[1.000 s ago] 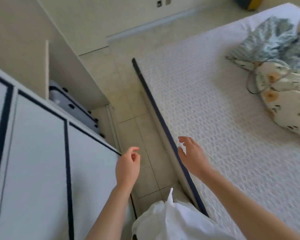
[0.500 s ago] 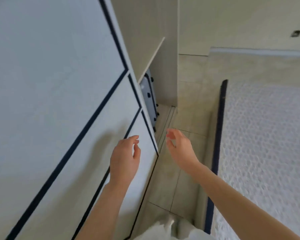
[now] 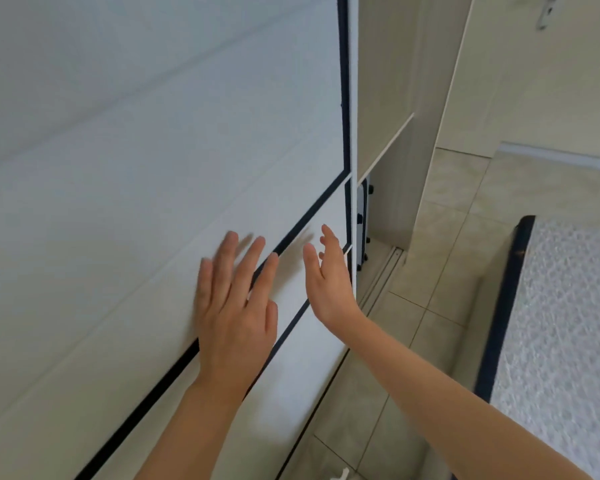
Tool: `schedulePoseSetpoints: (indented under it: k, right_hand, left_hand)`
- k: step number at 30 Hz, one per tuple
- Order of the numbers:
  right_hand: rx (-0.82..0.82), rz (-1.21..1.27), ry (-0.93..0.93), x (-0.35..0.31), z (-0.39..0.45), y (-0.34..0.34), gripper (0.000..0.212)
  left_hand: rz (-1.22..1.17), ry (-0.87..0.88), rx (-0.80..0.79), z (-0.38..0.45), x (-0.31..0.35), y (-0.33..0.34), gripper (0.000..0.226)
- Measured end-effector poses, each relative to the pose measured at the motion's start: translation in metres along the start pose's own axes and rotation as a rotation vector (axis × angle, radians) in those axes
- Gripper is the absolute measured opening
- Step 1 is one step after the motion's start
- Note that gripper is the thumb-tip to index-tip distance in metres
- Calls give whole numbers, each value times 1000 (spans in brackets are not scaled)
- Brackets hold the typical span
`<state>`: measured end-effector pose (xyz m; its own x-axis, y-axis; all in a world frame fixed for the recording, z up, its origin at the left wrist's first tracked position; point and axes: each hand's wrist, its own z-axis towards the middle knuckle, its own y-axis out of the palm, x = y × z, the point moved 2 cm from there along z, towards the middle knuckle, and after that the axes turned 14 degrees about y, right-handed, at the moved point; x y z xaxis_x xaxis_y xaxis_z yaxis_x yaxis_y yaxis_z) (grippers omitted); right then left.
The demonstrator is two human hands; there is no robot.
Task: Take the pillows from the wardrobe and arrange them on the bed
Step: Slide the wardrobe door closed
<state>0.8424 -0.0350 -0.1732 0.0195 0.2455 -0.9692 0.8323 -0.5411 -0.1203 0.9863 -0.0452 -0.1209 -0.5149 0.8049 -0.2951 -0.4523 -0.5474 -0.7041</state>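
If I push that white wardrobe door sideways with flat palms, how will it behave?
The wardrobe door looks like a stiff flat panel, so it probably won't flex. A floor track suggests it slides rather than swings. Its smooth face shows no handle, so the left hand and right hand may slip.

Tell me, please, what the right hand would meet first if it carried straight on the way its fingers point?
Most likely the right edge of the white wardrobe door: the right hand points up along it, open, fingertips close to that edge. Depth is unclear, so contact cannot be judged.
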Motion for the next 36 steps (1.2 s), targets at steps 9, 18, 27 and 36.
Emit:
schedulePoseSetpoints:
  k: [9, 18, 27, 36]
  right_hand:
    - [-3, 61, 73, -9, 27, 15, 64]
    - [74, 108, 110, -17, 58, 16, 68]
    - [16, 271, 190, -21, 114, -28, 68]
    - [-5, 274, 195, -37, 184, -90, 69]
  left_hand:
    - [209, -53, -320, 10, 4, 21, 63]
    - [134, -33, -318, 37, 6, 34, 52]
    - [145, -26, -304, 83, 19, 76, 62]
    - [166, -29, -355, 155, 38, 120, 56]
